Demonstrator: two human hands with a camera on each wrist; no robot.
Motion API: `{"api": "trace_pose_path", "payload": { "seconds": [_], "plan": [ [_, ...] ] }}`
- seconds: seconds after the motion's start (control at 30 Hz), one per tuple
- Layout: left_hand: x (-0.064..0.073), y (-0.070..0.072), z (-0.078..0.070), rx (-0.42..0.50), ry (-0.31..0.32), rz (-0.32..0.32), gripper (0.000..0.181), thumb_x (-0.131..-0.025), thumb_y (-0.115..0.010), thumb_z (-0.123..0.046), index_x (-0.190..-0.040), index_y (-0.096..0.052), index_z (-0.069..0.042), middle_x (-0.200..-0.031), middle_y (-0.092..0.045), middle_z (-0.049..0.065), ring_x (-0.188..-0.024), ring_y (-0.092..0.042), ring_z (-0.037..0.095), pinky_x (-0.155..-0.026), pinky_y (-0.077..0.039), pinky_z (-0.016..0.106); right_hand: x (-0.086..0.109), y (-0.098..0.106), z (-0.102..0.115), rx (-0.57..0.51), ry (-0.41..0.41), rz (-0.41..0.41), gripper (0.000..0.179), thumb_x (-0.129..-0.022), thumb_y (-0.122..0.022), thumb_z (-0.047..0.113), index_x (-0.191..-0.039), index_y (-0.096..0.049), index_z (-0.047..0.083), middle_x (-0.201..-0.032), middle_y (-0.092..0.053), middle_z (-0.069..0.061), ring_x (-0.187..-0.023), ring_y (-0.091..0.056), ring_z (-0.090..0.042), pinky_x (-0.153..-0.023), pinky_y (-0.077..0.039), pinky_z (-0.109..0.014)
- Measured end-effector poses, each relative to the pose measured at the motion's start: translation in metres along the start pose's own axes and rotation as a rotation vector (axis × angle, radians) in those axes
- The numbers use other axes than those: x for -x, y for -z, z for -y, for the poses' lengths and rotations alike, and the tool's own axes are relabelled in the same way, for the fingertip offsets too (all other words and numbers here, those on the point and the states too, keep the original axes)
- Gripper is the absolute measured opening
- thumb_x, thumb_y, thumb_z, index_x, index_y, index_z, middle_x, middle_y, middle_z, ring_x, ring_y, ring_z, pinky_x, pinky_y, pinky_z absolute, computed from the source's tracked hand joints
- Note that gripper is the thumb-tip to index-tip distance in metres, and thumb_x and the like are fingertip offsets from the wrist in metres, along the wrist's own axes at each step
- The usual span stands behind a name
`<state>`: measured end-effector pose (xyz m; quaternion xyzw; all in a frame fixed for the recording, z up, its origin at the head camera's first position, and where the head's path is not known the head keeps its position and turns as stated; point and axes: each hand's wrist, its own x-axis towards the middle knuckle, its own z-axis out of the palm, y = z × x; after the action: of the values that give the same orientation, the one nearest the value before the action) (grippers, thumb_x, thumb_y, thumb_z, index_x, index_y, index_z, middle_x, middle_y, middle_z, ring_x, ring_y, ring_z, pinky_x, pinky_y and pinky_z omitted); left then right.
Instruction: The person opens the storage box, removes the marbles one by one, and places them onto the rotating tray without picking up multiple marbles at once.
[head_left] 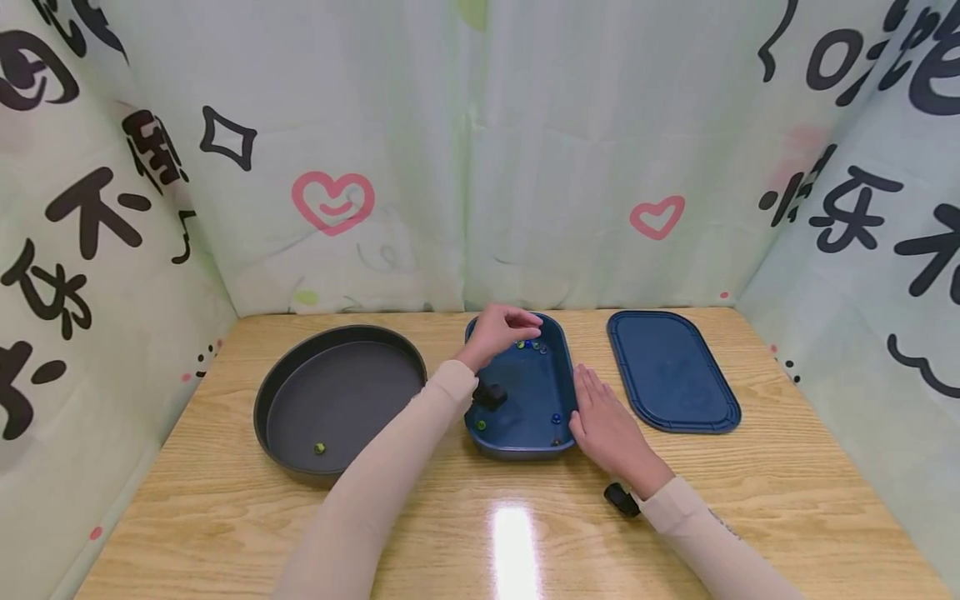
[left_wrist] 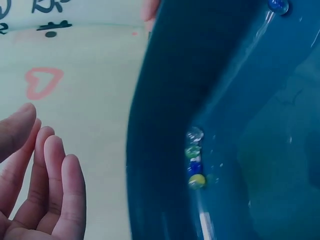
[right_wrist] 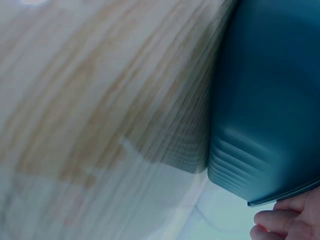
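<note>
My left hand point(head_left: 497, 335) hovers over the far end of a blue plastic bin point(head_left: 517, 392), its fingers loosely bent and the thumb near the index fingertip. No object shows between these fingers point(left_wrist: 73, 187) in the left wrist view. Below lies a short row of glass marbles point(left_wrist: 195, 167) along the bin's wall: clear, green, blue and yellow. A blue marble point(head_left: 557, 418), a green marble point(head_left: 482, 425) and a small brownish marble point(head_left: 557, 442) sit toward the near end. My right hand point(head_left: 611, 429) rests, fingers extended, against the bin's right side.
Left of the bin stands a round dark grey pan point(head_left: 352, 400) with one yellow-green marble point(head_left: 320, 448) in it. A blue lid point(head_left: 673, 371) lies on the wooden table point(head_left: 442, 533) to the right. Printed curtains point(head_left: 420, 167) enclose the table's back and sides.
</note>
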<state>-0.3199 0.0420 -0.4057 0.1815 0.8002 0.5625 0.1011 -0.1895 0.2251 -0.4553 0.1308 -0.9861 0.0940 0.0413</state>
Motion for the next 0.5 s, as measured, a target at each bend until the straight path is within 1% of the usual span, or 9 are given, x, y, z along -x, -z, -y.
{"api": "trace_pose_path", "payload": {
  "seconds": [0.1, 0.2, 0.3, 0.4, 0.5],
  "plan": [
    [-0.005, -0.009, 0.003, 0.004, -0.012, -0.033, 0.020, -0.085, -0.068, -0.013, -0.104, -0.072, -0.006, -0.104, -0.071, 0.012, -0.093, -0.066, 0.021, -0.079, -0.054, 0.025, 0.001, 0.000, -0.001, -0.002, 0.004, -0.007, 0.061, -0.096, -0.042, 0.018, -0.144, -0.020, -0.012, -0.151, -0.024, -0.027, -0.141, -0.024, -0.040, -0.113, -0.024, -0.052],
    [-0.010, -0.017, 0.009, 0.003, -0.017, -0.069, 0.020, -0.085, -0.068, -0.010, -0.104, -0.072, -0.005, -0.103, -0.071, 0.013, -0.094, -0.066, 0.023, -0.081, -0.054, 0.026, 0.001, -0.001, -0.002, -0.005, 0.007, -0.017, 0.061, -0.095, -0.042, 0.018, -0.144, -0.020, -0.012, -0.151, -0.025, -0.027, -0.140, -0.025, -0.040, -0.113, -0.025, -0.052],
    [-0.016, -0.025, 0.016, -0.017, -0.022, -0.103, 0.020, -0.085, -0.068, -0.010, -0.104, -0.072, -0.004, -0.101, -0.072, 0.013, -0.094, -0.067, 0.022, -0.082, -0.054, 0.026, 0.000, -0.002, -0.003, -0.003, 0.011, -0.033, 0.060, -0.095, -0.043, 0.017, -0.144, -0.022, -0.012, -0.151, -0.026, -0.027, -0.140, -0.026, -0.040, -0.113, -0.025, -0.052],
    [-0.020, -0.031, 0.022, -0.051, -0.013, -0.134, 0.019, -0.084, -0.069, -0.010, -0.102, -0.073, -0.005, -0.099, -0.073, 0.012, -0.091, -0.068, 0.021, -0.081, -0.054, 0.026, 0.000, -0.004, -0.004, 0.002, 0.012, -0.037, 0.060, -0.095, -0.042, 0.017, -0.144, -0.022, -0.012, -0.151, -0.026, -0.027, -0.140, -0.026, -0.040, -0.113, -0.026, -0.052],
    [-0.022, -0.036, 0.027, -0.080, 0.010, -0.149, 0.019, -0.083, -0.070, -0.009, -0.101, -0.073, -0.005, -0.097, -0.073, 0.012, -0.090, -0.069, 0.021, -0.080, -0.055, 0.026, 0.000, -0.004, -0.004, 0.007, 0.011, -0.034, 0.060, -0.095, -0.042, 0.017, -0.144, -0.022, -0.011, -0.151, -0.026, -0.026, -0.140, -0.026, -0.039, -0.113, -0.026, -0.051]
  ]
}}
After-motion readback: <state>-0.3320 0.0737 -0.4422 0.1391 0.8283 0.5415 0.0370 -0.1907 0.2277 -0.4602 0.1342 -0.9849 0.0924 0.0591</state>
